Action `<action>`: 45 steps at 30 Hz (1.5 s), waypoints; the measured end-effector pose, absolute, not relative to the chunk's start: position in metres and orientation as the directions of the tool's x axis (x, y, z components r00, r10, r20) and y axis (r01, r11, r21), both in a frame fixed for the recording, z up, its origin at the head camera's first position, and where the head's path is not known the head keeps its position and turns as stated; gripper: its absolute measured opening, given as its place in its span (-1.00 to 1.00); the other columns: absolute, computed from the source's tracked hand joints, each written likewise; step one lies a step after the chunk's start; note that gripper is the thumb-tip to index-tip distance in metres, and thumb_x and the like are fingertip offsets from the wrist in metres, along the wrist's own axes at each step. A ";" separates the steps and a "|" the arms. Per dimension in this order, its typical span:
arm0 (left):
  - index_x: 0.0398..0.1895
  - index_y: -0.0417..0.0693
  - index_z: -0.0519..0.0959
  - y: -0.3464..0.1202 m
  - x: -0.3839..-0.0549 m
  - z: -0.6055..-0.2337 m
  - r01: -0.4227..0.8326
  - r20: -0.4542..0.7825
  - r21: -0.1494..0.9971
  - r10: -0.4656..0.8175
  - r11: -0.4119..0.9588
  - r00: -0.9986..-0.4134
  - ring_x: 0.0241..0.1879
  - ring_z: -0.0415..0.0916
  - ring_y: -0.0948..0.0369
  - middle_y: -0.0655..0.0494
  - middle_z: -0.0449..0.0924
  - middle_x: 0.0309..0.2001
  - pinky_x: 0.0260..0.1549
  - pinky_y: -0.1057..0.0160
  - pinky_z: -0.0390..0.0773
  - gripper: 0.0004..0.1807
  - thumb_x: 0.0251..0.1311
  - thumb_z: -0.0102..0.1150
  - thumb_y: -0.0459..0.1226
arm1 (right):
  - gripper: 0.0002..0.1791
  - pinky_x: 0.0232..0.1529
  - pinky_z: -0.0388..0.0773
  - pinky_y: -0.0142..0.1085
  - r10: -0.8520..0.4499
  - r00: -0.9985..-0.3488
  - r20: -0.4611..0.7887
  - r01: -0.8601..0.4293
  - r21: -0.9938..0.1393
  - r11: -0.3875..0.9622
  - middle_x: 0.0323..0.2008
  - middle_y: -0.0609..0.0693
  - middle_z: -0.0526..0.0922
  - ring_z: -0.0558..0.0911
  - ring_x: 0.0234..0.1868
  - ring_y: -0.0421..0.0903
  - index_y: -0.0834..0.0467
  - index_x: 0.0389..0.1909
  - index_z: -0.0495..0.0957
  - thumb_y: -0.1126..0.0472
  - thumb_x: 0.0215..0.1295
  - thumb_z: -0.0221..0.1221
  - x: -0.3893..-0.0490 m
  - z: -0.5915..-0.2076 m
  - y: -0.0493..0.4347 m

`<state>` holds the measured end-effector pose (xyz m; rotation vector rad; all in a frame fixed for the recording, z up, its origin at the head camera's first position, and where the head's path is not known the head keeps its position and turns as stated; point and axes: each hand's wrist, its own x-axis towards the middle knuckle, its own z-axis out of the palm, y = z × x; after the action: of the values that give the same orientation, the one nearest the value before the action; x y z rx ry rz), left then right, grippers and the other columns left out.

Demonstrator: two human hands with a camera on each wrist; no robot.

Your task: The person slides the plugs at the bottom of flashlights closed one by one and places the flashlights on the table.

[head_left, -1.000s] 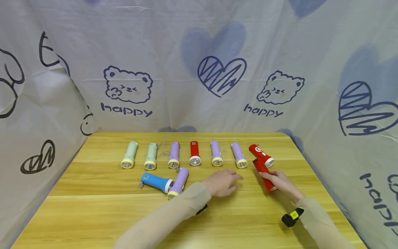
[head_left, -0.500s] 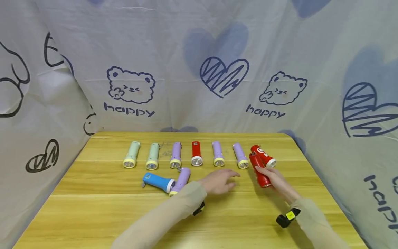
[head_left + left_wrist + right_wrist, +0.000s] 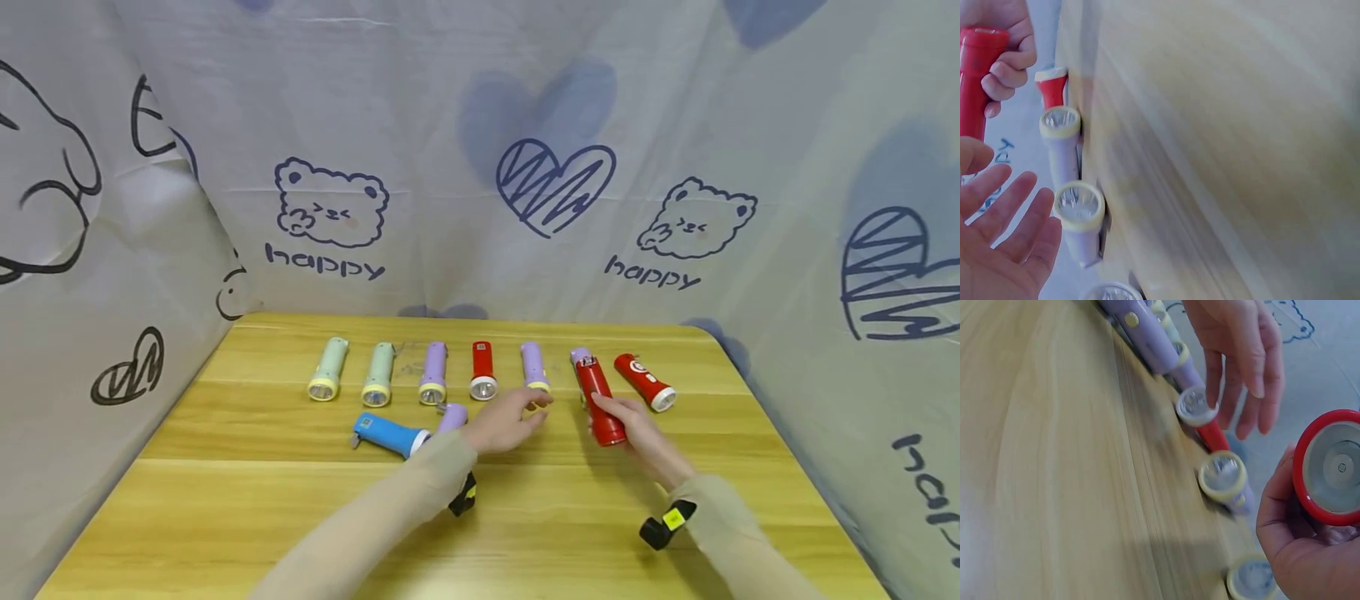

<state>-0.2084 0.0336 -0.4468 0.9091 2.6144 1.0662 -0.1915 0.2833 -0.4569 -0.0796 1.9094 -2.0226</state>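
My right hand (image 3: pixel 641 429) grips a red flashlight (image 3: pixel 596 398) above the table, its fingers wrapped round the body. In the right wrist view the round clear lens (image 3: pixel 1341 465) with its red rim faces the camera. The held flashlight overlaps a purple flashlight (image 3: pixel 579 355) of the back row, hiding most of it. My left hand (image 3: pixel 504 421) hovers in front of the row with spread fingers and nothing in it. Close to its fingertips lies another purple flashlight (image 3: pixel 532 364). A red flashlight with a white head (image 3: pixel 645 383) lies slanted at the right end.
Farther left in the row lie a red flashlight (image 3: pixel 482 367), a purple one (image 3: pixel 434 371) and two mint green flashlights (image 3: pixel 378 371). A blue flashlight (image 3: pixel 386 433) lies nearer, beside a purple one (image 3: pixel 453 416) partly hidden by my left forearm. Printed cloth (image 3: pixel 442 208) surrounds the wooden table (image 3: pixel 225 500).
My right hand has carried the red flashlight left, from the slanted red one to over the right-hand purple one. My left hand has drifted slightly left. The camera view has shifted a little.
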 end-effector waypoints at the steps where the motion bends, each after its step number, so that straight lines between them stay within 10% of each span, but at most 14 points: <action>1: 0.30 -0.18 0.51 0.031 -0.209 -0.446 0.456 0.076 0.701 0.579 0.547 -0.812 0.23 0.56 0.01 -0.06 0.59 0.26 0.27 0.05 0.54 -0.59 0.50 -0.04 -0.24 | -0.56 -0.22 0.67 -0.40 -0.286 -0.936 -0.206 0.225 -0.974 -0.035 -0.33 -0.12 0.64 0.65 -0.32 -0.25 0.41 0.12 0.37 0.07 0.59 -0.05 -0.190 -0.453 0.277; 12: 0.26 -0.13 0.54 0.004 -0.218 -0.440 0.285 0.093 0.832 0.387 0.476 -0.917 0.16 0.60 -0.01 -0.07 0.64 0.19 0.16 0.07 0.60 -0.63 0.54 -0.08 -0.24 | -0.58 -0.19 0.71 -0.33 -0.297 -0.952 -0.067 0.098 -0.991 -0.092 -0.26 -0.07 0.66 0.67 -0.27 -0.20 0.25 0.03 0.49 -0.04 0.47 0.14 -0.206 -0.484 0.249; 19: 0.27 -0.20 0.52 -0.009 -0.220 -0.428 0.162 0.054 0.937 0.327 0.311 -0.943 0.17 0.58 -0.08 -0.18 0.64 0.15 0.13 -0.03 0.65 -0.62 0.54 -0.10 -0.26 | -0.61 -0.34 0.63 -0.40 -0.235 -0.972 -0.013 -0.009 -0.996 0.094 -0.45 -0.11 0.63 0.64 -0.43 -0.24 0.49 -0.02 0.44 0.15 0.53 0.05 -0.185 -0.451 0.208; 28: 0.30 -0.24 0.50 -0.015 -0.223 -0.419 0.028 -0.020 0.986 0.286 0.164 -0.958 0.17 0.57 -0.12 -0.24 0.62 0.17 0.27 -0.12 0.52 -0.56 0.57 -0.13 -0.17 | -0.69 -0.33 0.62 -0.44 -0.227 -0.951 0.212 -0.281 -0.899 0.336 -0.26 0.32 0.66 0.60 -0.37 -0.31 0.40 0.04 0.54 0.25 0.44 0.17 -0.182 -0.458 0.188; 37: 0.30 -0.23 0.52 -0.020 -0.220 -0.408 0.004 -0.041 0.989 0.302 0.148 -0.952 0.11 0.62 0.00 -0.17 0.63 0.20 0.26 -0.03 0.56 -0.52 0.56 -0.12 -0.10 | -0.75 -0.39 0.61 -0.41 -0.255 -0.888 0.382 -0.459 -0.773 0.439 -0.33 0.11 0.69 0.58 -0.41 -0.26 0.22 -0.03 0.59 0.22 0.33 0.27 -0.185 -0.468 0.177; 45: 0.29 -0.19 0.55 -0.022 -0.215 -0.404 0.015 -0.038 0.987 0.322 0.159 -0.946 -0.07 0.48 0.21 -0.10 0.63 0.17 -0.15 0.40 0.50 -0.53 0.54 -0.07 -0.10 | -0.71 -0.36 0.58 -0.40 -0.276 -0.868 0.413 -0.496 -0.714 0.494 -0.27 0.10 0.71 0.58 -0.36 -0.18 0.21 0.00 0.57 0.19 0.31 0.28 -0.185 -0.470 0.171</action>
<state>-0.2152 -0.0220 -0.4040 0.3275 2.1958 1.8660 -0.1848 0.1715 -0.4704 -0.7699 2.9208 -1.5338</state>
